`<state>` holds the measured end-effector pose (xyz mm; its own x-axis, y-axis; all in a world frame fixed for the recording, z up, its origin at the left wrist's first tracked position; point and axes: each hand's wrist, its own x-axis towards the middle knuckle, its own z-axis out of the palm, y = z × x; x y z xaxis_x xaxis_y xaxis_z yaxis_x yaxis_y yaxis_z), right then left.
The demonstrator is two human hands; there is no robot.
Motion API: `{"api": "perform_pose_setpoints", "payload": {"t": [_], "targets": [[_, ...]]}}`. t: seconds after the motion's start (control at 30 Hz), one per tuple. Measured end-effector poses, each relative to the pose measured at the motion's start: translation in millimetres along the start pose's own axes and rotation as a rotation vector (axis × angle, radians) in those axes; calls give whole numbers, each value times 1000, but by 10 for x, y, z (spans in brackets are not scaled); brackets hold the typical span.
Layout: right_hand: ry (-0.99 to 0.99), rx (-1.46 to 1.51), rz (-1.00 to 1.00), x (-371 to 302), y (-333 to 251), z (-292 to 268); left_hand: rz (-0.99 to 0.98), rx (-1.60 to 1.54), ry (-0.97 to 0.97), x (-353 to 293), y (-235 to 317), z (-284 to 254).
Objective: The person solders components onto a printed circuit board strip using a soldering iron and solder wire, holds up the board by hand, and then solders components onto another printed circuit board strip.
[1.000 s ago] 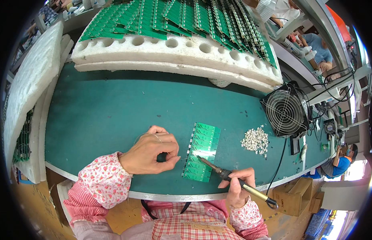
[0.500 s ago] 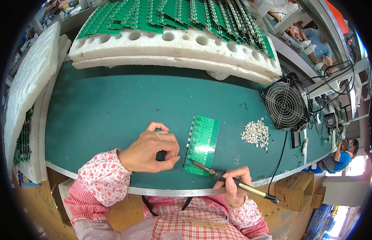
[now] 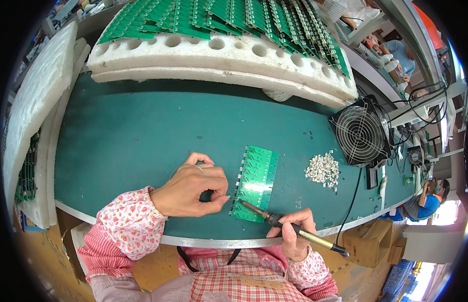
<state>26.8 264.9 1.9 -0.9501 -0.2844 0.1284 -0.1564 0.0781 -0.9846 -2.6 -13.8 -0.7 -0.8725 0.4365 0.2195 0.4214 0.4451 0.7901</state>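
A green circuit board panel (image 3: 254, 176) lies flat on the teal bench mat, with a row of small metal pins along its left edge. My right hand (image 3: 296, 231) grips a soldering iron (image 3: 314, 240) by its dark and brass-coloured handle. The iron's tip rests at or just over the lower left part of the panel; contact is too small to tell. Close to the pinned edge, my left hand (image 3: 193, 189) has thumb and forefinger pinched together. Whatever sits in that pinch is too fine to make out.
Right of the panel lies a pile of small silvery parts (image 3: 323, 170). Behind it stands a fan with a wire guard (image 3: 361, 132), its cable hanging over the bench edge. White foam blocks (image 3: 219, 75) carry rows of green boards at the back; more foam (image 3: 37, 116) stands left.
My left hand has shifted very slightly right, toward the panel's pinned edge. The iron stays at nearly the same spot, and the whole view has moved a little.
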Motion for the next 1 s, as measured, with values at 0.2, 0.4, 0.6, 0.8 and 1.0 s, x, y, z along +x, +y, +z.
{"api": "perform_pose_setpoints", "payload": {"t": [0.2, 0.4, 0.6, 0.8, 1.0], "targets": [[-25, -29, -14, 2, -3, -14, 5, 4, 2, -2, -6, 0], [-35, -47, -49, -9, 22, -16, 26, 10, 9, 4, -7, -2], [16, -12, -36, -51, 36, -25, 0, -37, 29, 1, -14, -5], [2, -38, -25, -28, 25, -12, 5, -14, 24, 5, -3, -2], [6, -35, -20, -25, 23, -9, 0, 9, 14, 11, 0, 2]]}}
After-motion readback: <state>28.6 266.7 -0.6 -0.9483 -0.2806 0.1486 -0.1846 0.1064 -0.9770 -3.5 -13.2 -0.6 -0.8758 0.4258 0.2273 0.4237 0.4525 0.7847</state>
